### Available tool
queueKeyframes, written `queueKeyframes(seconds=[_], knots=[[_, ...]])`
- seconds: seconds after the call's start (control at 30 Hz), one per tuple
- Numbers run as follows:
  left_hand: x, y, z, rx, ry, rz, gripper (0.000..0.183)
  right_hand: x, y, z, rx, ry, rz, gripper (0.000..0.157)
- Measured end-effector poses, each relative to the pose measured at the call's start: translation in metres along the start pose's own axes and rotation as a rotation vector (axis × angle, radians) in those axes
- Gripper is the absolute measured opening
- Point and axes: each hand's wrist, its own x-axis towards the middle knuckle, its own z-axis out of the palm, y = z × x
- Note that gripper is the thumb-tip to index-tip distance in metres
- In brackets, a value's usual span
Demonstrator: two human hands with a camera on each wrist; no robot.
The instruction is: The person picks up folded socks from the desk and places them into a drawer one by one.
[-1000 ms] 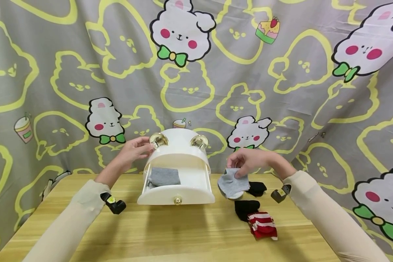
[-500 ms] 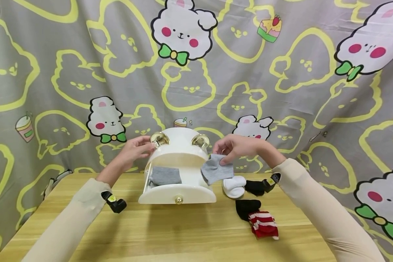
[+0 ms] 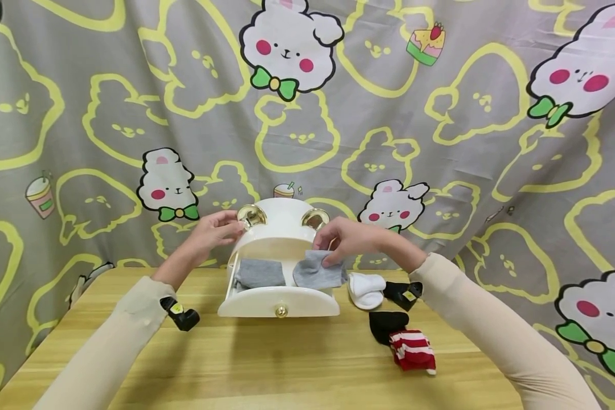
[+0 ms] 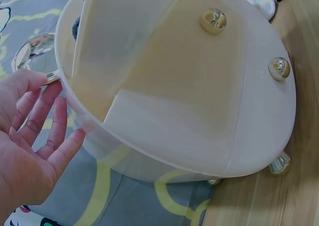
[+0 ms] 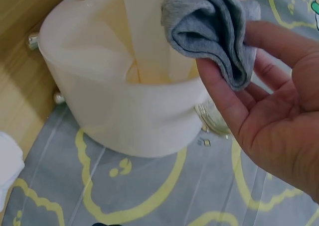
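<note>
In the head view a white storage box (image 3: 282,219) with gold ear-like rings has its round-fronted drawer (image 3: 251,307) pulled out. A folded grey sock (image 3: 260,274) lies in the drawer's left half. My right hand (image 3: 351,238) pinches a second folded grey sock (image 3: 316,274) over the drawer's right side; the right wrist view shows the sock's layered folds (image 5: 209,24) between thumb and fingers. At the box's left, my left hand (image 3: 216,232) holds the left gold ring (image 4: 37,49) between thumb and index finger, its other fingers spread beside the wall.
Right of the box on the wooden table (image 3: 277,370) lie white socks (image 3: 366,291), a black sock bundle (image 3: 398,293), another black bundle (image 3: 388,326) and red-and-white striped socks (image 3: 414,348). A patterned curtain (image 3: 297,154) hangs close behind the box.
My right hand has carried the grey sock left from above the white socks to over the drawer, uncovering the white socks. The left hand keeps its place at the gold ring.
</note>
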Motion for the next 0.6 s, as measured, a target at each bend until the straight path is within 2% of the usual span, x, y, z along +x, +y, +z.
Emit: queueKeyframes(seconds=[0.23, 0.43, 0.6], knots=[[-0.001, 0.001, 0.000, -0.001, -0.002, 0.008, 0.056, 0.007, -0.006, 0.011, -0.065, 0.034, 0.010, 0.017], [-0.001, 0.000, 0.000, 0.021, -0.007, 0.021, 0.055, 0.014, -0.012, 0.019, -0.069, 0.054, 0.074, 0.016], [-0.002, 0.001, 0.001, 0.021, -0.002, 0.015, 0.056, 0.019, -0.018, 0.027, -0.083, 0.070, 0.075, 0.015]])
